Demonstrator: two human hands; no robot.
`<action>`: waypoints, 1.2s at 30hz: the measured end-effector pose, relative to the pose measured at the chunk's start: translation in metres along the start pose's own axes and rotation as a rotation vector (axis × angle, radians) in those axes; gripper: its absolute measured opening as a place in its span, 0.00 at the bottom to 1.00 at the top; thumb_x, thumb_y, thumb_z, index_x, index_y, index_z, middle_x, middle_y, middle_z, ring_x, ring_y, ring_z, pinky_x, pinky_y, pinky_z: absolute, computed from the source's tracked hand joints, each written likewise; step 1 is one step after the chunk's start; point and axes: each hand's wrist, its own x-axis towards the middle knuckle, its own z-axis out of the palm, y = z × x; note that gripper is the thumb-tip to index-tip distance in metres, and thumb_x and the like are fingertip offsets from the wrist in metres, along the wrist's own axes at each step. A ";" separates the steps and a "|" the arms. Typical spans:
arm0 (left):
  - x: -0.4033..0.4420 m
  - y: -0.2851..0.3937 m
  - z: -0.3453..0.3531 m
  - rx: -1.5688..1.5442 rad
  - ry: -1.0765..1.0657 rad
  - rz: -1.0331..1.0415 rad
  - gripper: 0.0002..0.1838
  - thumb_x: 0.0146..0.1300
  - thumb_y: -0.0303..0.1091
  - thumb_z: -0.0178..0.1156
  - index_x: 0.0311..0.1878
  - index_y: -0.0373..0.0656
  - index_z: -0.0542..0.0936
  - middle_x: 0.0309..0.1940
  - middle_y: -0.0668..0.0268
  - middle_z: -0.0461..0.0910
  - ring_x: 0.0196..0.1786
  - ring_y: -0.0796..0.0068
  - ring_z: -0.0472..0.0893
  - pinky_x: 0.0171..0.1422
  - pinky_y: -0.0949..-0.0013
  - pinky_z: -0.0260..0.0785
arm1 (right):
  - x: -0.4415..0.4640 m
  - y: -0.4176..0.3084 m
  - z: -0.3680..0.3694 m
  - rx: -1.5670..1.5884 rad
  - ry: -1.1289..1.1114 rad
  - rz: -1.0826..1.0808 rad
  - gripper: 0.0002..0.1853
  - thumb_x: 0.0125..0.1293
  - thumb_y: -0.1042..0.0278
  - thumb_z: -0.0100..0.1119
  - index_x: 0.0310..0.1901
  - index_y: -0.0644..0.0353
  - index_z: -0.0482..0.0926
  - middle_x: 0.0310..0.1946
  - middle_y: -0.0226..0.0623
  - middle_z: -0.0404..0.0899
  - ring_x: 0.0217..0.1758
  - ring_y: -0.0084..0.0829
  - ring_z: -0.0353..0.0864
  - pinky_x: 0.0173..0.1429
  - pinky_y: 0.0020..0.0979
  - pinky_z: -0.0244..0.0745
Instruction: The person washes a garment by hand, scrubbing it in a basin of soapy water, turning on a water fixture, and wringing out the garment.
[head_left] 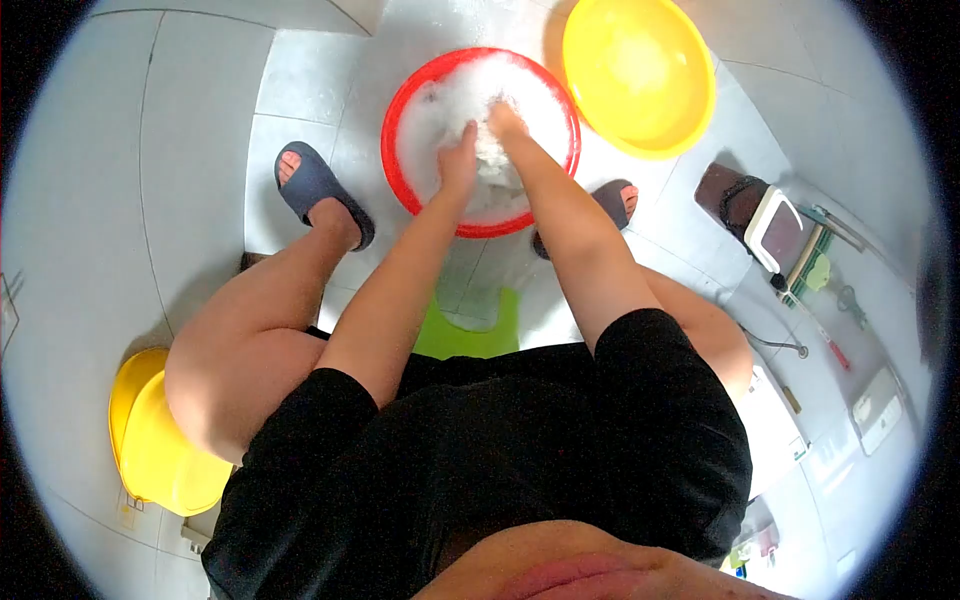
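A round red basin (pixel 391 150) full of white suds stands on the floor between my feet. Both my hands reach down into it. My left hand (pixel 458 162) is at the middle of the foam, thumb raised and fingers partly hidden, closed against a wet white cloth (pixel 490 152). Just right of it, my right hand (pixel 507 122) is bunched up on the same cloth, its fingertips sunk in foam. Suds cover most of the cloth, so its shape cannot be made out.
A yellow basin (pixel 640 80) touches the red one's upper right side. A green stool (pixel 435 335) stands between my legs. Dark slippers (pixel 318 185) are on my feet. A yellow bucket (pixel 165 440) is at the left; a shelf with a brush (pixel 825 335) lines the right wall.
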 end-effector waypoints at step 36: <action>0.031 -0.063 -0.022 0.530 -0.094 0.280 0.37 0.59 0.50 0.68 0.67 0.36 0.75 0.62 0.46 0.78 0.52 0.45 0.84 0.62 0.56 0.74 | -0.075 0.007 -0.069 0.328 0.333 -0.145 0.28 0.68 0.49 0.62 0.59 0.65 0.80 0.60 0.53 0.79 0.62 0.47 0.80 0.66 0.42 0.72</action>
